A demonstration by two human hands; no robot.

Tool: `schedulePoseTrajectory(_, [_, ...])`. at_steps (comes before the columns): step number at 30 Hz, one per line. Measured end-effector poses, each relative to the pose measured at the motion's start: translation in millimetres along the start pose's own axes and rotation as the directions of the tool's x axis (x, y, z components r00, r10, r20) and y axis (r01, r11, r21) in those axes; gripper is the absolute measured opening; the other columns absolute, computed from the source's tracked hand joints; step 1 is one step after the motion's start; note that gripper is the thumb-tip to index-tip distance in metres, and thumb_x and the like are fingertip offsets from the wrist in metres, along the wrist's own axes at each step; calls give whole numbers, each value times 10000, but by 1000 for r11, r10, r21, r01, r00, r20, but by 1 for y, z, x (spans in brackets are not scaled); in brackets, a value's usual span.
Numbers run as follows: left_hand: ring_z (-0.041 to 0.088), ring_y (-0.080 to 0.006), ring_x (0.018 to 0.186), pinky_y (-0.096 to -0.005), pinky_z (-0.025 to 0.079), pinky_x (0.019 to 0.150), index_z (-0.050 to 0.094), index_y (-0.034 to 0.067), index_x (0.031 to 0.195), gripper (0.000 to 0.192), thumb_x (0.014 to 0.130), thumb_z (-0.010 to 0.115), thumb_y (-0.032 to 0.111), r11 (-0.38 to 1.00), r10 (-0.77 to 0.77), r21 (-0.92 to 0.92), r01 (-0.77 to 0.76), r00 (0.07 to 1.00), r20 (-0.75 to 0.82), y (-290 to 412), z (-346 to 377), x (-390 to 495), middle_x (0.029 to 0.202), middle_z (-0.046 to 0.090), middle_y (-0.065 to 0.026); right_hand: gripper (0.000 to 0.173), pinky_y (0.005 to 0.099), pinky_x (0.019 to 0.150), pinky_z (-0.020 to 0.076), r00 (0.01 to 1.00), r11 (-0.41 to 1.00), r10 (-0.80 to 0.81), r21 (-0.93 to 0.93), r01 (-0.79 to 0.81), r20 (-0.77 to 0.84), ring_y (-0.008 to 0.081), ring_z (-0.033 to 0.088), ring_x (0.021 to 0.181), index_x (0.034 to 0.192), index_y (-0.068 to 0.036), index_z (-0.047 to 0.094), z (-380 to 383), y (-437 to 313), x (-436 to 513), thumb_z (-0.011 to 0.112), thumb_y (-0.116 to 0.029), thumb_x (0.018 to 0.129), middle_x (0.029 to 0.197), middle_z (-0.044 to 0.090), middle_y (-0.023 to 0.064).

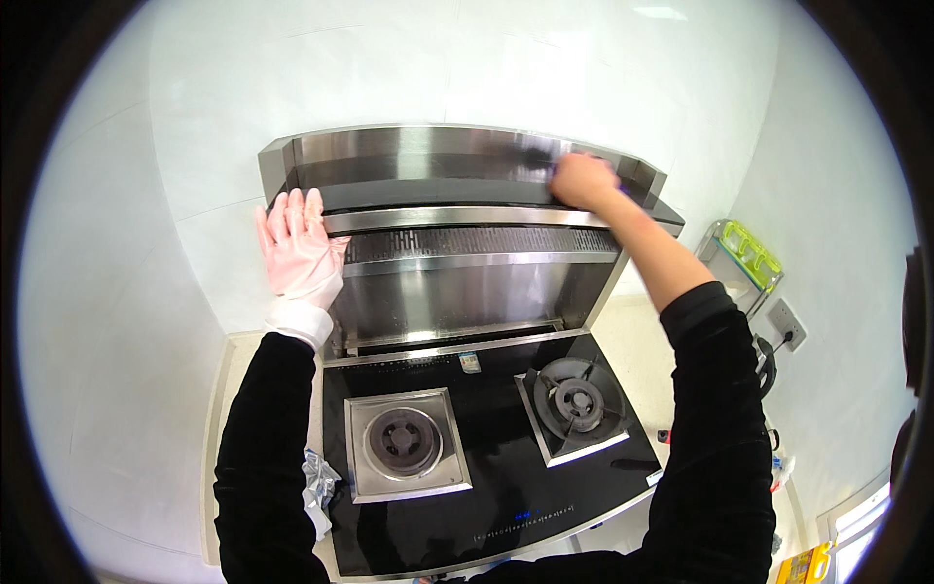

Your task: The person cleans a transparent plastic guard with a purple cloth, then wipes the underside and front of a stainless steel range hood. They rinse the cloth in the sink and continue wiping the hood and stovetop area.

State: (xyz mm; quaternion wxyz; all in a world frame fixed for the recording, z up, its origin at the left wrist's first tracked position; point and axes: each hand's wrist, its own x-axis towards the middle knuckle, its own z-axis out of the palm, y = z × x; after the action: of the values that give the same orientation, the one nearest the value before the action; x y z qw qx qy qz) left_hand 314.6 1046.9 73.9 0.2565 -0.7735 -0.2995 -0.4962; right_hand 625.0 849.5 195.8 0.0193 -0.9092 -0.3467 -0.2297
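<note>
A pale pink rubber glove covers my left hand (pixel 298 244), which lies with its fingers extended over the left front corner of the range hood's top (pixel 430 193). That top is dark and glossy, with a brushed steel front strip (pixel 467 217) and a raised steel back panel (pixel 416 140). My bare right hand (pixel 584 179) is curled and blurred at the right part of the top. Bits of something purple show at both sides of the fist; the rest is hidden by the hand.
Below is a black glass cooktop (pixel 489 445) with a left burner (pixel 401 438) and a right burner (pixel 580 400). Crumpled silvery wrapping (pixel 319 482) lies at its left edge. A rack with a green-edged piece (pixel 751 255) and a wall socket (pixel 786 323) are at the right.
</note>
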Motion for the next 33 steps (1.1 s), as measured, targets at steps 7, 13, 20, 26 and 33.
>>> schedulePoseTrajectory(7, [384,-349,1301,-521,172,1136,418,36,1359,718,783,642,400,1000,9,-6,-9,999,41,1,-5,1,1364,465,-198,306,395,863,498,820,433,-243,699,570,-518,364,625,972,1035,-64,694,-69,-187,50,635,-214,774,1029,664,206])
schedulePoseTrajectory(13, [474,-371,1161,-554,297,1059,494,21,1267,703,663,735,287,987,35,-145,-69,974,-225,6,4,2,1203,548,-192,393,401,932,462,454,423,-494,251,871,-742,348,562,1065,1188,-196,616,-56,-307,67,577,-68,818,1185,567,153])
schedulePoseTrajectory(20, [469,-382,1178,-567,262,1071,492,17,1272,702,693,720,342,984,96,-131,-120,979,-177,-7,4,0,1221,545,-197,420,394,937,488,732,717,-634,166,677,-249,319,566,1138,1237,-262,609,-42,-297,80,523,-90,863,1244,563,118])
schedulePoseTrajectory(26, [456,-364,1203,-549,241,1089,455,41,1315,704,730,707,341,987,64,-137,-87,984,-169,-10,7,0,1261,528,-174,307,458,937,471,902,903,-414,-178,390,-123,362,533,1167,1128,-130,664,5,-139,123,473,-194,897,1262,551,118])
schedulePoseTrajectory(33, [418,-338,1253,-520,202,1116,393,79,1369,723,783,644,420,997,48,-56,-53,995,-89,-7,15,-3,1311,491,-158,334,475,895,495,998,919,45,-394,-23,47,323,607,1088,1137,-138,666,25,91,75,503,-243,866,1222,612,135])
